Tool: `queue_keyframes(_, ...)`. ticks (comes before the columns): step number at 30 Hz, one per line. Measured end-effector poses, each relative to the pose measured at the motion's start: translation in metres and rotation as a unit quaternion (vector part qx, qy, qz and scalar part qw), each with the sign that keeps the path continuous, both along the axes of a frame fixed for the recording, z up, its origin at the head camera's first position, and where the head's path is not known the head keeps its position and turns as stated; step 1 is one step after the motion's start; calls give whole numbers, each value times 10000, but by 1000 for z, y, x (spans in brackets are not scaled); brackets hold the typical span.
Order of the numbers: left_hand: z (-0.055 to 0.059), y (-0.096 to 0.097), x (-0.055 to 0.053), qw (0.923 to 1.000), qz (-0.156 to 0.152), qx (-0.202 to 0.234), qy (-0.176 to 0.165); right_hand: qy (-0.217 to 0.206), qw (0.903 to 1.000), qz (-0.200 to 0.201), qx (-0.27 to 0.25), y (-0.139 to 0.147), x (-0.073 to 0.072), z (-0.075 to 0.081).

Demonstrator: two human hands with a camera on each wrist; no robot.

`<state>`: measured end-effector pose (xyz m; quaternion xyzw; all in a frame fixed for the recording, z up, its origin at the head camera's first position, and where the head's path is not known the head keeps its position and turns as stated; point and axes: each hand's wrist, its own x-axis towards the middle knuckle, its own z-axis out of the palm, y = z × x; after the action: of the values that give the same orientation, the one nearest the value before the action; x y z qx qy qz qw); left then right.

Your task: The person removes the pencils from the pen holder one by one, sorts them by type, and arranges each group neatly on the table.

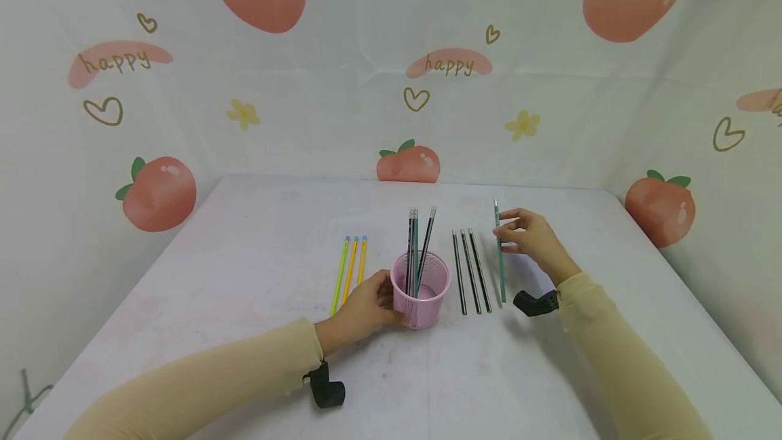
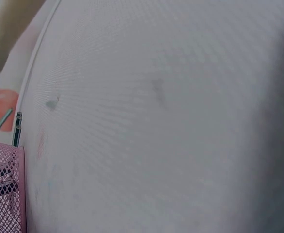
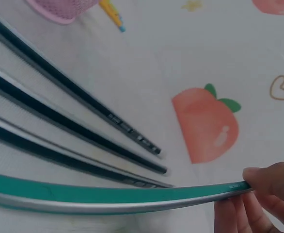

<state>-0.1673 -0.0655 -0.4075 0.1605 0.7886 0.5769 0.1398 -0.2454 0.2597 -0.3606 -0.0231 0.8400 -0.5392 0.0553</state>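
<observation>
A pink mesh pencil cup [image 1: 438, 296] stands on the table with several dark and green pencils [image 1: 416, 243] leaning inside. My left hand [image 1: 363, 307] holds its left side, fingers and thumb around the wall. In the left wrist view only part of the cup [image 2: 8, 204] shows at the edge. To the right, my right hand [image 1: 533, 240] pinches a green pencil [image 1: 501, 273] between thumb and fingers near its upper end. The right wrist view shows that pencil [image 3: 108, 195] beside three dark pencils [image 3: 79, 92] lying in a row.
Left of the cup lie a lime-green pencil [image 1: 339, 276] and two yellow-orange pencils [image 1: 350, 269], their lower ends partly behind my left hand. A white backdrop [image 1: 342, 127] with peach prints rises at the table's [image 1: 256, 277] far edge.
</observation>
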Motion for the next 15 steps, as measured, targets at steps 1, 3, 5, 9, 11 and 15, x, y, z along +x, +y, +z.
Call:
queue_keyframes(1, 0, 0, 0, 10000, -4, 5, 1, -44, 10000, 31, 41, 0, -1, -2)
queue_keyframes(3, 0, 0, 0, 10000, 10, -14, -2, -137, 9998, 63, 133, -1, -2, -6)
queue_keyframes(5, 0, 0, 0, 10000, 15, -39, 4, -237, 9994, 88, 217, -3, -4, -10)
queue_keyframes(9, 0, 0, 0, 9999, 41, -145, 2, -466, 9981, 49, 394, -6, -7, -16)
queue_keyframes(11, 0, 0, 0, 9998, 30, -176, 12, -575, 9972, 37, 485, -7, -9, -18)
queue_keyframes(15, -1, -1, -1, 9999, -8, -162, 3, -711, 9951, 42, 692, -9, -11, -22)
